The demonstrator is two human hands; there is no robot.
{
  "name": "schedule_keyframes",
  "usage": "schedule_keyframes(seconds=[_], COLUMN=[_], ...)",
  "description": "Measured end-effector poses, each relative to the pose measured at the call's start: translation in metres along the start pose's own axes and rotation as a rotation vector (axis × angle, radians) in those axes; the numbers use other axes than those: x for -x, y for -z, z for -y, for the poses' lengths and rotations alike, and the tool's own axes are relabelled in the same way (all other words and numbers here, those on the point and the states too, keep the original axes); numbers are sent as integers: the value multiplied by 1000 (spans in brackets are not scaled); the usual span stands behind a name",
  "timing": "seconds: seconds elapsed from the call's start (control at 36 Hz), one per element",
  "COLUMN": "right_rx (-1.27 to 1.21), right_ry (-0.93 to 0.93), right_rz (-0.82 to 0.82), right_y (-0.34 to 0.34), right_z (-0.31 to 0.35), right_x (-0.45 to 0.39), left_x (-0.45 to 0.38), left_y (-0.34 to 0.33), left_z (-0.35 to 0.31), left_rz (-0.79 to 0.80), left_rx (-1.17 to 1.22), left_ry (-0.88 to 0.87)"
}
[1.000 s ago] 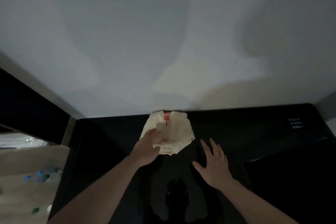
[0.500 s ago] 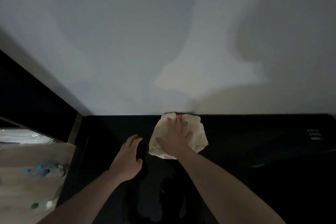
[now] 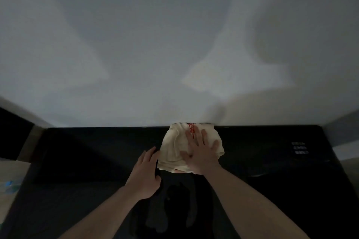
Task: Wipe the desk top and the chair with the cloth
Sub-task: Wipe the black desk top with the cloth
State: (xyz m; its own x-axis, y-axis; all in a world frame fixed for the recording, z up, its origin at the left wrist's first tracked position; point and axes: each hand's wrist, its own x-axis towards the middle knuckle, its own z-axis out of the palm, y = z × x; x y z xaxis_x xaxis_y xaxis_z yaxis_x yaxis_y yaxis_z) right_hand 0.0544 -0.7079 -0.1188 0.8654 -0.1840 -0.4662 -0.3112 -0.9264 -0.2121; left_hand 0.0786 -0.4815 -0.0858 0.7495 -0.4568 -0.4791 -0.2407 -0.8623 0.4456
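The cream cloth (image 3: 186,147) — bunched, with red print along its far fold — is shown on the black desk top (image 3: 272,161), its far edge against the pale wall (image 3: 174,44). It is pressed flat by the right hand (image 3: 202,153), whose fingers are spread across it. One second ago the cloth was held under the left hand; it has since been passed to the right. The left hand (image 3: 145,172) is now seen just beside the cloth's left edge, fingers straight and close together, resting on or just above the desk — contact cannot be told. White lettering (image 3: 300,148) is visible on the desk at right. The handover suggests that wiping toward the right side of the desk is being prepared; the chair is not seen.
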Motion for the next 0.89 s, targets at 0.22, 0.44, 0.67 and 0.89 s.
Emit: schedule_keyframes(seconds=[0.22,0.44,0.67,0.89], right_rx=[38,-63,-167,-301], right_ry=[-112,-302,-572,-640], right_rz=[27,-29,-35,-117], right_y=[25,45,73,66], right_z=[-137,-271,-386,-425], right_x=[22,39,54,34], left_x=[-35,-63,-80,-91], left_y=[-50,-90,-114,-122], left_z=[-113,-207,-266,-282], left_rz=[102,244,317,317], left_rx=[-73,-244,-395,-442], left_ry=[-99,-173,-73,-4])
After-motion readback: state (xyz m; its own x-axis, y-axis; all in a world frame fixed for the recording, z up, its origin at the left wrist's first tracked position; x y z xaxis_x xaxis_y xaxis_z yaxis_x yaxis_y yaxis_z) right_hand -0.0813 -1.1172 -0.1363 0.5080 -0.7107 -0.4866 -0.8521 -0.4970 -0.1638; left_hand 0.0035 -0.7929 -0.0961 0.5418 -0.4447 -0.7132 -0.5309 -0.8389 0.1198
